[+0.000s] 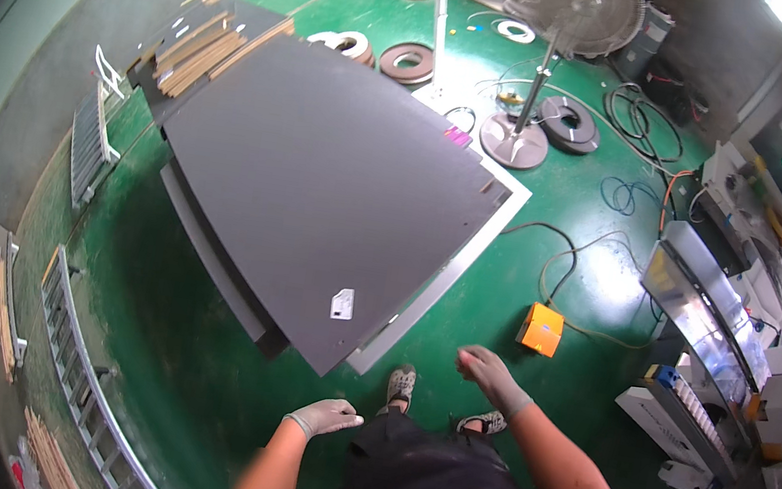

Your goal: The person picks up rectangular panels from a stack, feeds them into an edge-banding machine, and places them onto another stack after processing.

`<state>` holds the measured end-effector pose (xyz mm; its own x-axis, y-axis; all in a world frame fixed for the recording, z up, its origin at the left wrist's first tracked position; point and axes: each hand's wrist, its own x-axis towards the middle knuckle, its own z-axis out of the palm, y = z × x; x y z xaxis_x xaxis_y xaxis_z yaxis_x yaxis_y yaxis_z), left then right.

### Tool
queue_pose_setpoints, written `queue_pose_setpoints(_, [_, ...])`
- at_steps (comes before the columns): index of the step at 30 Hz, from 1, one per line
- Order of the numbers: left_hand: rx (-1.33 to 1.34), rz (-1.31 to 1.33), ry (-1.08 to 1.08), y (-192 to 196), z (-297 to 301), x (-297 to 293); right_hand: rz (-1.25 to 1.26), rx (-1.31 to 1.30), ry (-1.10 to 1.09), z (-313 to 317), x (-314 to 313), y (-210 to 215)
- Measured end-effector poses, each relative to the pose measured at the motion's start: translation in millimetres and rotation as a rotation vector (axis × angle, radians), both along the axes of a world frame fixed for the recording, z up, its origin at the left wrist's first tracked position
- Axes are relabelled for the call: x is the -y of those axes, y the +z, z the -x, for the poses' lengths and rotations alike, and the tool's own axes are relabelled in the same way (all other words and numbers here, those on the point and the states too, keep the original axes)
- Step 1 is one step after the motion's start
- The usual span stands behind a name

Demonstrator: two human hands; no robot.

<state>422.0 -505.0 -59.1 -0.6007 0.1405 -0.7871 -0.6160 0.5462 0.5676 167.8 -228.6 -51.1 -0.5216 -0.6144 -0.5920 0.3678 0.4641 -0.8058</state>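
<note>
From the head camera, a stack of large dark grey panels (319,183) lies flat on a green floor (191,366), filling the middle of the view; its long axis runs from the far left toward the near right, and its nearest corner points at the person's feet (402,385); a small white label (342,303) sits on the top panel near that corner; a pale sheet (472,247) shows along the right edge beneath the stack.

The left hand (325,417), in a light glove, hangs just short of the near corner, fingers loosely curled and holding nothing; the right hand (488,370), also gloved, is raised a little to the right of the corner, fingers bunched together, and whether they pinch something small cannot be told.

Around the stack: wooden strips (200,49) lie on its far left end; rolls of edge tape (406,62) sit on the floor beyond; a standing fan (560,27) rises behind the far right edge; cables (570,261) loop across the floor to an orange pedal box (540,329) near the right hand; a machine with a metal table (703,322) stands at the right; ladders (78,380) lie along the left wall.
</note>
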Motion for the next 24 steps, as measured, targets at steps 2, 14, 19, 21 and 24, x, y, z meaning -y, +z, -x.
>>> queue_pose_setpoints(2, [-0.001,0.096,0.050,-11,-22,17,0.094,0.126,-0.023,-2,55,-15])
queue_pose_setpoints(14, [-0.098,-0.257,1.274,-14,-65,108,0.251,0.281,-0.339,-27,172,-16])
queue_pose_setpoints(19, [-0.097,-0.621,1.262,3,-46,117,0.163,0.223,-0.334,-31,176,-11])
queue_pose_setpoints(21, [-0.131,-0.641,1.161,6,-36,110,0.106,0.199,-0.300,-30,180,-4])
queue_pose_setpoints(24, [-0.135,-0.763,1.283,9,-9,91,0.105,0.202,-0.284,-21,173,-2])
